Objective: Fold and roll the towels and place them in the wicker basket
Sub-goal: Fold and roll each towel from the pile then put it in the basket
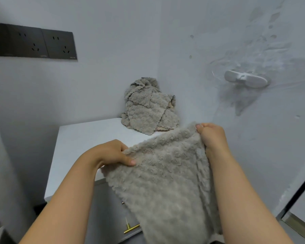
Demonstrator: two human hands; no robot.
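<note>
head view looks down on two bare forearms and one grey, knobbly towel (165, 187) held up between them. the left hand (113, 154) pinches the towel's near left corner, thumb on top and fingers curled under the edge. the right hand (212, 138) grips the far right corner, its fingers closed round a bunch of the fabric. between the two hands the top edge runs slanted, higher on the right. the rest of the cloth hangs down in front of the grey drawer front (107, 199), and covers part of it. one brass handle (131, 228) shows on that front, just beside the towel's lower left edge.

one white cabinet top (84, 148) lies beyond the hands. one heap of towels (146, 110) sits at its far right corner, leaning into the corner of the walls. they are mostly the same grey, with a paler pinkish edge showing underneath. how many lie in the heap cannot be told. the heap is apart from the held towel.

two dark wall sockets (60, 44) sit side by side on the left wall. one white plastic hook (245, 80) is stuck to the right wall.
</note>
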